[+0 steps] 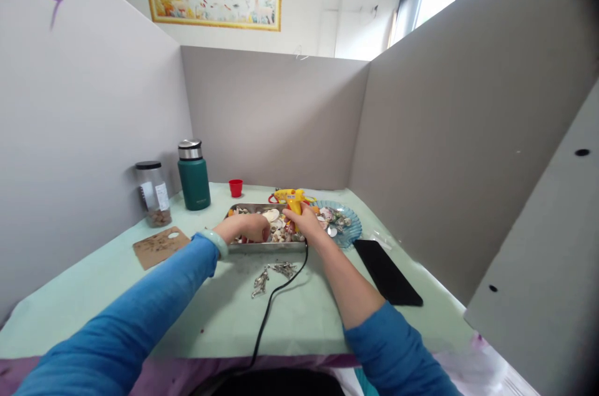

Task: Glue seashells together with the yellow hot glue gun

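My right hand [304, 221] is wrapped round the handle of a yellow glue gun [294, 198], whose nozzle points left above the far side of a metal tray [266, 247]. A black cord [267, 309] runs from the gun down over the front table edge. Over the left part of the tray is my left hand [255, 227], its fingers curled together; what they hold, if anything, is hidden. Shells and small decorative pieces [281, 234] fill the tray. In front of it lie two little clusters of silvery metal clips [260, 282].
Right of the tray sits a blue scalloped plate [353, 231] with small ornaments. A black flat slab [388, 274] lies nearer. On the left are a brown card [156, 249], a clear jar [154, 193] and a green bottle [193, 178]. A red cup [236, 188] stands behind; grey partitions [276, 115] enclose the table.
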A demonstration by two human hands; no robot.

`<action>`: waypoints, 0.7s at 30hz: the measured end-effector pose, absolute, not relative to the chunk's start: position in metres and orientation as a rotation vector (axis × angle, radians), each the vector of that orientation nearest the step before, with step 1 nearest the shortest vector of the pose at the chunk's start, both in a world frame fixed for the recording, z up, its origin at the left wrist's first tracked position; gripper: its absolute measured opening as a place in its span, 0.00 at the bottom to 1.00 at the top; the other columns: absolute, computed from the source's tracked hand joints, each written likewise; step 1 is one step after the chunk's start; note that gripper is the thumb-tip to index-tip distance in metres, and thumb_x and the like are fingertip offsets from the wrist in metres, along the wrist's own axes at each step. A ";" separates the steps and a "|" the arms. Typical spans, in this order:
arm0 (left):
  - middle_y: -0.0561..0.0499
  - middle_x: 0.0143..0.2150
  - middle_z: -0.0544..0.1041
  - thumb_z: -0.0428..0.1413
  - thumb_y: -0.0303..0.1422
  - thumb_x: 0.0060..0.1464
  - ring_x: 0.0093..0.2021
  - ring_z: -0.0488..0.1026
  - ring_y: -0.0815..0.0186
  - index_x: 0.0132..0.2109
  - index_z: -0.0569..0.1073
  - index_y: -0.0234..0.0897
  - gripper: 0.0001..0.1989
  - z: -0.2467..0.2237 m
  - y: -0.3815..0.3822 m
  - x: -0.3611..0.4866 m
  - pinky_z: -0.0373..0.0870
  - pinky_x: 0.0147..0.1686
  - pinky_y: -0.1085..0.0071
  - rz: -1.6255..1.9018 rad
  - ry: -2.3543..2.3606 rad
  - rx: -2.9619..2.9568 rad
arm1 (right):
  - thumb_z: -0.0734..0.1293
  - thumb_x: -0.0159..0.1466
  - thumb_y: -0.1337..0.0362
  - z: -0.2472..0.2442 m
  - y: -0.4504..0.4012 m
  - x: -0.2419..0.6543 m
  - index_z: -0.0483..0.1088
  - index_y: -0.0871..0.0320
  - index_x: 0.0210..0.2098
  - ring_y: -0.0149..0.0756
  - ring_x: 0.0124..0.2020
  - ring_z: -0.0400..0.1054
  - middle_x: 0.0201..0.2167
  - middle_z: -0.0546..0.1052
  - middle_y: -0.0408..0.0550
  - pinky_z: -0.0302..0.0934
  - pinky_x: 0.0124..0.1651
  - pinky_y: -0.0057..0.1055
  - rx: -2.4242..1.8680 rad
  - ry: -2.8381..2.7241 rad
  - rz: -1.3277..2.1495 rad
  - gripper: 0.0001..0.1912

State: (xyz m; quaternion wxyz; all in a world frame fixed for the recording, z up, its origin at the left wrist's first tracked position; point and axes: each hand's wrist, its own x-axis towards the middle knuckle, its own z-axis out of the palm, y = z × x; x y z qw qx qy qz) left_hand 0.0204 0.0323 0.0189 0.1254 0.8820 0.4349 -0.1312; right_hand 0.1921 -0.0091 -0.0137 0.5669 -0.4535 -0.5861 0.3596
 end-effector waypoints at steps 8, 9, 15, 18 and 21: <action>0.45 0.29 0.78 0.53 0.24 0.43 0.28 0.74 0.65 0.33 0.78 0.32 0.10 0.006 0.040 0.036 0.68 0.33 0.74 -0.002 1.475 2.666 | 0.66 0.54 0.59 -0.014 -0.007 0.193 0.62 0.58 0.32 0.26 0.14 0.58 0.21 0.69 0.40 0.55 0.16 0.24 -1.068 -1.383 0.866 0.11; 0.45 0.28 0.78 0.53 0.25 0.43 0.27 0.73 0.66 0.35 0.78 0.33 0.11 0.009 0.041 0.034 0.68 0.32 0.74 0.039 1.496 2.643 | 0.66 0.54 0.59 -0.014 -0.006 0.193 0.62 0.58 0.33 0.26 0.14 0.59 0.20 0.69 0.40 0.56 0.16 0.24 -1.066 -1.382 0.874 0.11; 0.47 0.23 0.76 0.60 0.32 0.35 0.21 0.71 0.64 0.33 0.77 0.35 0.12 0.032 0.036 0.017 0.69 0.26 0.70 -0.321 1.469 2.439 | 0.66 0.54 0.59 -0.016 -0.005 0.193 0.62 0.58 0.32 0.26 0.14 0.59 0.21 0.69 0.40 0.55 0.16 0.24 -1.062 -1.367 0.875 0.11; 0.46 0.21 0.75 0.59 0.26 0.32 0.20 0.70 0.62 0.29 0.77 0.35 0.11 0.034 0.027 0.017 0.69 0.25 0.67 -0.491 1.432 2.459 | 0.66 0.54 0.60 -0.016 -0.006 0.193 0.62 0.58 0.32 0.27 0.14 0.59 0.21 0.69 0.41 0.56 0.17 0.25 -1.058 -1.386 0.859 0.10; 0.45 0.20 0.74 0.57 0.24 0.33 0.20 0.70 0.62 0.27 0.76 0.33 0.08 0.027 0.025 0.023 0.68 0.26 0.68 -0.391 1.476 2.486 | 0.66 0.55 0.59 -0.015 -0.007 0.193 0.62 0.58 0.32 0.27 0.15 0.60 0.22 0.70 0.41 0.56 0.17 0.25 -1.069 -1.399 0.852 0.11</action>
